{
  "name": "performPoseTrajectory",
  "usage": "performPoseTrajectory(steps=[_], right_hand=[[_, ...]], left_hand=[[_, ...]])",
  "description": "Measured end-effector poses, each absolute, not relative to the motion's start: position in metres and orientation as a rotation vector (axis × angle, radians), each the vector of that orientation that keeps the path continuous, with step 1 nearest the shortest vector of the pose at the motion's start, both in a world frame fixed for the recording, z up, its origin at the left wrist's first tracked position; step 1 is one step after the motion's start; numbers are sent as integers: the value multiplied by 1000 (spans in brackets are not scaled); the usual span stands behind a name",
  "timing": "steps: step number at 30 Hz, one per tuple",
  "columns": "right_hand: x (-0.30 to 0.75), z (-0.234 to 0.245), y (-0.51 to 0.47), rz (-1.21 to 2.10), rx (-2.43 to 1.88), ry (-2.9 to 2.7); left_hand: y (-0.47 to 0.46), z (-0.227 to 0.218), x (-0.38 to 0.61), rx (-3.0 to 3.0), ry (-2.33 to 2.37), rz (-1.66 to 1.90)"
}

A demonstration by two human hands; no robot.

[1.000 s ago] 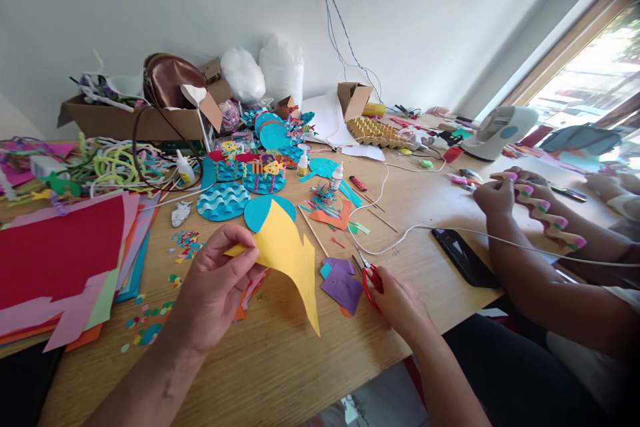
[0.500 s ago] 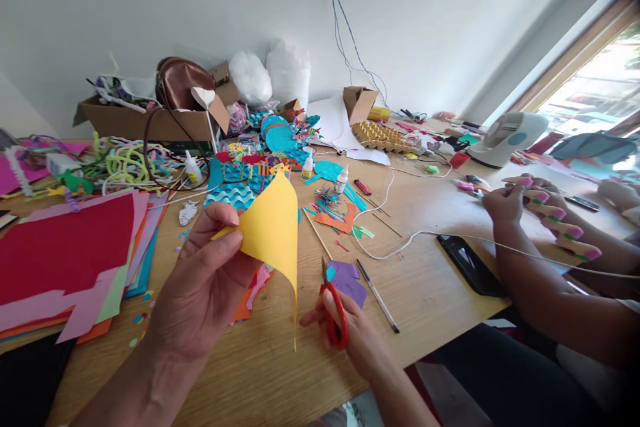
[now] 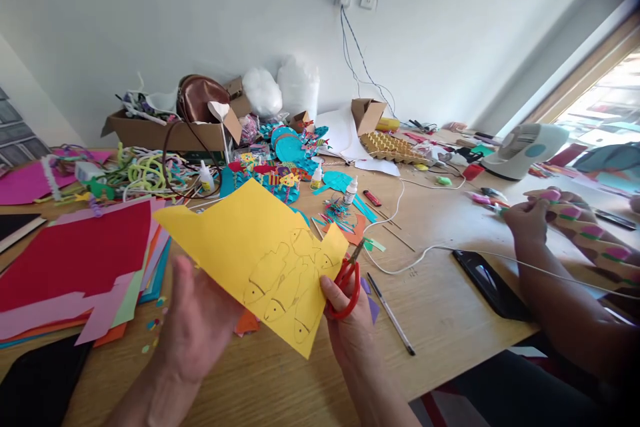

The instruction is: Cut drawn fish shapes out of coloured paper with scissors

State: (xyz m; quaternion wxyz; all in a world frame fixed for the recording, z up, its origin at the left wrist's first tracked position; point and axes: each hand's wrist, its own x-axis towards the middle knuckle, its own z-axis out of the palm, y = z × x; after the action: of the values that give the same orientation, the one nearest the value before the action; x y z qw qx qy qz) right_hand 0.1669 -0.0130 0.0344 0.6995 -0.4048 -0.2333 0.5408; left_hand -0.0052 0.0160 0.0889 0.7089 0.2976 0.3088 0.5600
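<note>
A sheet of yellow paper (image 3: 225,230) with several fish outlines drawn in dark line is held up before me, its face now toward me. My left hand (image 3: 197,320) is under its left side, thumb spread away and palm up; the fingertips are hidden behind the sheet. My right hand (image 3: 353,327) pinches the paper's right edge under the thumb. The same hand carries red-handled scissors (image 3: 356,290), blades pointing up and away, beside the paper's edge. A pen (image 3: 390,313) and purple paper scraps (image 3: 373,307) lie to the right of that hand.
Stacked coloured paper (image 3: 100,240) lies left, with pipe cleaners (image 3: 145,170) behind. Glue bottles (image 3: 351,190), blue paper crafts (image 3: 287,147) and an egg tray (image 3: 393,147) stand farther back. A white cable (image 3: 430,250) crosses near a phone (image 3: 490,283). Another person's hands (image 3: 530,220) work at right.
The yellow paper has turned from a curled edge-on view to show its drawn fish. My left thumb has come off it, and my right hand with the scissors has risen to grip its right edge.
</note>
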Motion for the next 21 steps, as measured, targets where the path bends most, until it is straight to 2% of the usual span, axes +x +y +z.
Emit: performPoseTrajectory(steps=[5,8,15,21], right_hand=[[159,31,-6,1159,-900,-507],[156,27,-5,1169,-894,-477],[151,8,-7,1117,-1073,-639],[202,25,0,1069,-1089,-696]], left_hand=[[8,70,0,727,763,1090],[8,69,5,773,976,1136],[12,71,4,708,1065,1264],[26,96,-39,952,904,937]])
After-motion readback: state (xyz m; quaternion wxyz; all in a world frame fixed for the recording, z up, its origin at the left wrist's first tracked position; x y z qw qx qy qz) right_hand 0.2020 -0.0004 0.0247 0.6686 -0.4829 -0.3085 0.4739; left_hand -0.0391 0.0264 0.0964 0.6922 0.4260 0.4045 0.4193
